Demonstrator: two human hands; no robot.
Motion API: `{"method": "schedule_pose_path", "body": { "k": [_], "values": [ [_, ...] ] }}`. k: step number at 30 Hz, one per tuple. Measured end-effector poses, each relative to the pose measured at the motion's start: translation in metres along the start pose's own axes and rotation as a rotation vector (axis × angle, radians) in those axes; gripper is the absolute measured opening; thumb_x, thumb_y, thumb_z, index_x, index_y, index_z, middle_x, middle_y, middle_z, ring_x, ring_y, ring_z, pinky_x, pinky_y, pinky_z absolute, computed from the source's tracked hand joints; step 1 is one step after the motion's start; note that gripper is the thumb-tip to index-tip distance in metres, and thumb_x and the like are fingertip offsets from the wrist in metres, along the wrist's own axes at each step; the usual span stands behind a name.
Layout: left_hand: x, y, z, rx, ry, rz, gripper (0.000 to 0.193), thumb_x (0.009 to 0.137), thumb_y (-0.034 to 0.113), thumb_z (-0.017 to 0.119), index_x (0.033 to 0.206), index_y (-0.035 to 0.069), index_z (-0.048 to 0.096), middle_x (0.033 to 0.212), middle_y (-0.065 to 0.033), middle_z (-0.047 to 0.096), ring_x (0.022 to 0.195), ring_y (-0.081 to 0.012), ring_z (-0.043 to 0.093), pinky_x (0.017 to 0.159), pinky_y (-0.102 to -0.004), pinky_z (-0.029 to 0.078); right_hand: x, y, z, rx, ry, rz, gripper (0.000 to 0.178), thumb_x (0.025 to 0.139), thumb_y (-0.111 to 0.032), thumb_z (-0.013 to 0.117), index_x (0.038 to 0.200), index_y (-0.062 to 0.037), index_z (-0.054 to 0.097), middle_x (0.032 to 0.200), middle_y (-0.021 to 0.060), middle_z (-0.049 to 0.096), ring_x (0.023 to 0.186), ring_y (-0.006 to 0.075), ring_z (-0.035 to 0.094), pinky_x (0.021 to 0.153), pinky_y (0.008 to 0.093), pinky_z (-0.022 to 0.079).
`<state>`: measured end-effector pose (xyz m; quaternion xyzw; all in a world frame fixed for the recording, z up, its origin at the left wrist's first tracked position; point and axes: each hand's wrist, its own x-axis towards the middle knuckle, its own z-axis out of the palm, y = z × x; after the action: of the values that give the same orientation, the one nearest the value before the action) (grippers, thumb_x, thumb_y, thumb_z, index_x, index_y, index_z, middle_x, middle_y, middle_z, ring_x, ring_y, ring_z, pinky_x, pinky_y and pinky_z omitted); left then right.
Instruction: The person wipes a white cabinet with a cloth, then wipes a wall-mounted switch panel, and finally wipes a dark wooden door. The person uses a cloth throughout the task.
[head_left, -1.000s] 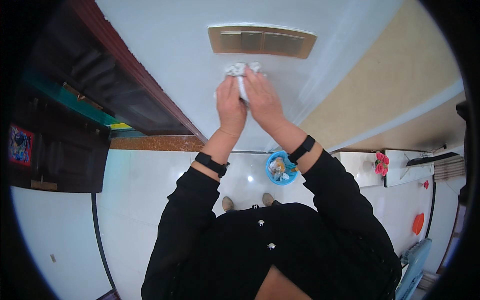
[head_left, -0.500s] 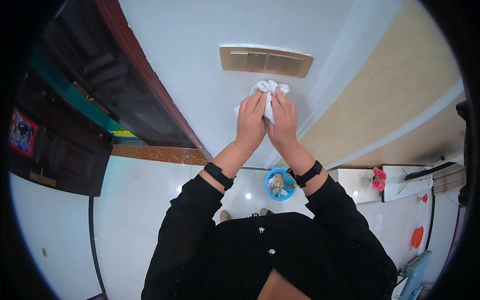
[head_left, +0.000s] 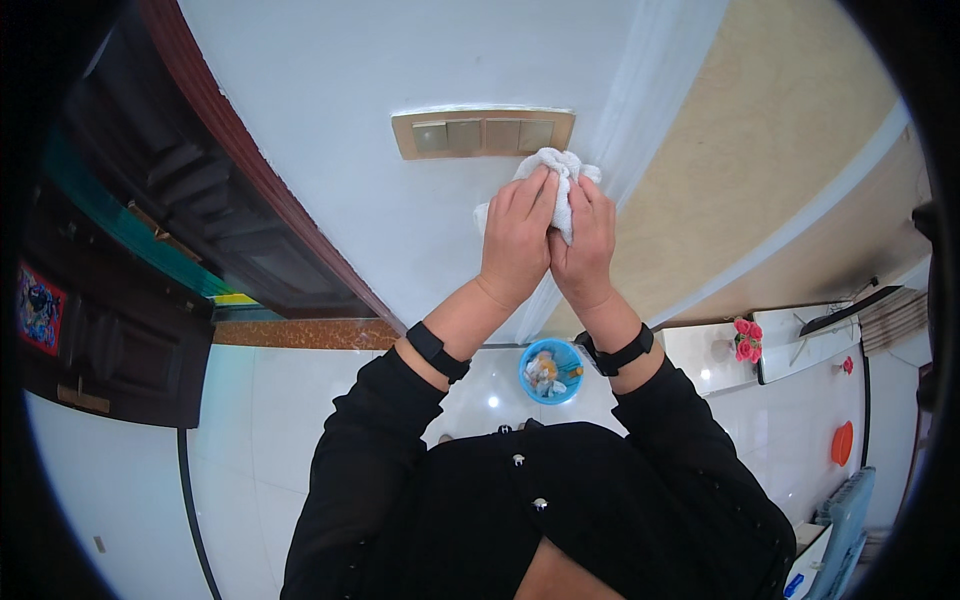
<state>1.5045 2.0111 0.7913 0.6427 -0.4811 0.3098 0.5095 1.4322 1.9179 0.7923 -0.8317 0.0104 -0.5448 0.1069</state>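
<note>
A bunched white cloth (head_left: 560, 165) is gripped between my two hands, up against the wall. My left hand (head_left: 517, 235) closes its fingers over the left side of the cloth, with a corner poking out beyond it. On the other side, my right hand (head_left: 585, 245) has its fingers curled onto the same cloth. Just above my hands, the gold light switch panel (head_left: 483, 134) is fixed to the white wall (head_left: 400, 60); the cloth overlaps its lower right corner in view. My palms and the fingertips' undersides are hidden.
A blue bin (head_left: 550, 392) with rubbish stands on the pale tiled floor below my wrists. Dark door panels (head_left: 170, 190) with a reddish frame are on the left. To the right are a beige wall section (head_left: 760, 110), pink flowers (head_left: 747, 340) and an orange basin (head_left: 842, 443).
Relative to the switch panel, both hands and the cloth have shifted right and up, reaching its lower right corner. The whole view has also moved a little.
</note>
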Motion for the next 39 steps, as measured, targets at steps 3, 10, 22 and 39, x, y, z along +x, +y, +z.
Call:
{"method": "schedule_pose_path", "body": {
  "k": [3,10,22,39],
  "values": [
    [0.002,-0.005,0.001,0.035,0.055,0.010,0.048,0.078,0.002,0.065,0.126,-0.003,0.061,0.129,-0.0183,0.060,0.108,-0.0351,0.057,0.094,-0.0436,0.047,0.009,0.000,0.004,0.018,0.021,-0.083,0.052,0.078,0.001,0.066,0.129,0.0036,0.057,0.135,0.0240,0.055,0.110,0.0383,0.057,0.093,0.0439,0.047],
    [0.022,-0.017,0.002,0.095,0.115,0.022,0.048,0.077,0.000,0.067,0.125,-0.004,0.061,0.129,-0.0195,0.061,0.108,-0.0362,0.058,0.095,-0.0430,0.049,0.035,0.002,0.013,-0.065,-0.027,-0.111,0.051,0.078,0.001,0.068,0.128,0.0038,0.058,0.140,0.0192,0.054,0.108,0.0368,0.057,0.094,0.0432,0.047],
    [0.005,-0.018,0.011,0.138,0.100,0.022,0.046,0.077,-0.002,0.068,0.122,-0.006,0.062,0.127,-0.0219,0.062,0.110,-0.0357,0.060,0.095,-0.0412,0.051,0.016,0.011,0.015,-0.112,-0.056,-0.135,0.050,0.077,0.000,0.068,0.126,0.0050,0.058,0.138,0.0199,0.055,0.108,0.0355,0.058,0.092,0.0420,0.049],
    [-0.002,-0.011,0.014,0.076,0.100,-0.014,0.048,0.077,-0.007,0.065,0.124,-0.004,0.062,0.127,-0.0208,0.062,0.108,-0.0372,0.060,0.094,-0.0415,0.051,0.005,0.009,0.009,-0.134,-0.039,-0.091,0.050,0.077,-0.002,0.071,0.125,0.0027,0.059,0.137,0.0166,0.056,0.108,0.0334,0.058,0.092,0.0413,0.050]
  ]
}}
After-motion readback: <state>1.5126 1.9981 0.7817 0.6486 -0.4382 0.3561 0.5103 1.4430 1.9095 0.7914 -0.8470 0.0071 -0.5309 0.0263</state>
